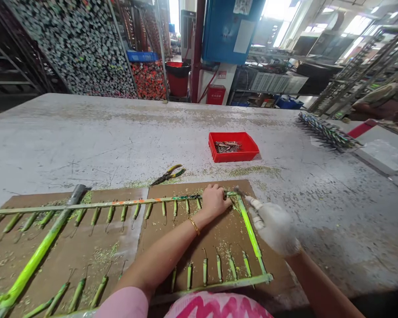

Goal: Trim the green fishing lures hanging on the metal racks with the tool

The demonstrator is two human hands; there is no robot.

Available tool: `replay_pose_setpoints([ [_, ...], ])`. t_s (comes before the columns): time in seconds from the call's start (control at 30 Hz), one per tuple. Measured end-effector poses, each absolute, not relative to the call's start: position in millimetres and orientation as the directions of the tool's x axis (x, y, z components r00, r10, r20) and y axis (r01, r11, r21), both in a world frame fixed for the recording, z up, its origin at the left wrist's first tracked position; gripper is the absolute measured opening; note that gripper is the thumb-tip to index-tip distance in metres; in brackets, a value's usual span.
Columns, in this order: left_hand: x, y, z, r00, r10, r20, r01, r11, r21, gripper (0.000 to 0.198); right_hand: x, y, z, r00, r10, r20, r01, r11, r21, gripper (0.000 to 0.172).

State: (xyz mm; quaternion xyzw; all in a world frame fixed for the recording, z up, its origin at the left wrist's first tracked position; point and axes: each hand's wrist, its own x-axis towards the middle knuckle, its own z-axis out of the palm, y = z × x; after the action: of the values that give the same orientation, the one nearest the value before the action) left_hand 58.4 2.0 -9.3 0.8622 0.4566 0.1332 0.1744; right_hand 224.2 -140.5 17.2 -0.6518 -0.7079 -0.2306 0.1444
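A long metal frame (pixel 250 227) painted yellow-green lies on brown cardboard. Rows of small green sticks with wire hooks (pixel 204 270) are attached along its bars. My left hand (pixel 215 199), bare with a gold bracelet, closes around the far bar near its right corner. Just under its thumb, part of a green piece shows; the rest is hidden. My right hand (pixel 276 225) wears a white glove and is smeared by motion, right of that corner. Its fingers are curled towards a dark grey blurred tip at the corner; what they hold is unclear.
Beyond the cardboard (pixel 177 187) lie pliers (pixel 168 174) with yellow-and-black handles. A red tray (pixel 236 155) of small metal parts stands farther back. Green shavings litter the white table (pixel 119 132). At right are a bundle of dark spiky pieces (pixel 330 131) and a seated person (pixel 381 104).
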Motion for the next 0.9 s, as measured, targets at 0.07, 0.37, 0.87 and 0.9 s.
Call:
replay_pose_setpoints([
  [0.07,58.5,2.4,-9.3,0.548,0.834,0.063,0.738,-0.518,0.432,0.02,223.8,-140.8,19.0,-0.071,0.787,0.613,0.995,0.013,0.098,0.042],
  [0.37,58.2,2.6,-7.1,0.551,0.833,0.042,0.741,-0.512,0.434,0.02,224.8,-140.0,24.7,-0.08,0.785,0.614,0.994,0.013,0.113,0.039],
  [0.87,58.3,2.2,-7.6,0.545,0.836,0.064,0.743,-0.517,0.425,0.02,230.7,-136.7,23.0,-0.185,0.899,0.397,0.975,0.119,0.185,0.049],
  [0.9,58.3,2.2,-7.8,0.547,0.834,0.066,0.741,-0.52,0.424,0.02,231.4,-136.8,23.3,-0.167,0.899,0.405,0.98,0.108,0.166,0.049],
])
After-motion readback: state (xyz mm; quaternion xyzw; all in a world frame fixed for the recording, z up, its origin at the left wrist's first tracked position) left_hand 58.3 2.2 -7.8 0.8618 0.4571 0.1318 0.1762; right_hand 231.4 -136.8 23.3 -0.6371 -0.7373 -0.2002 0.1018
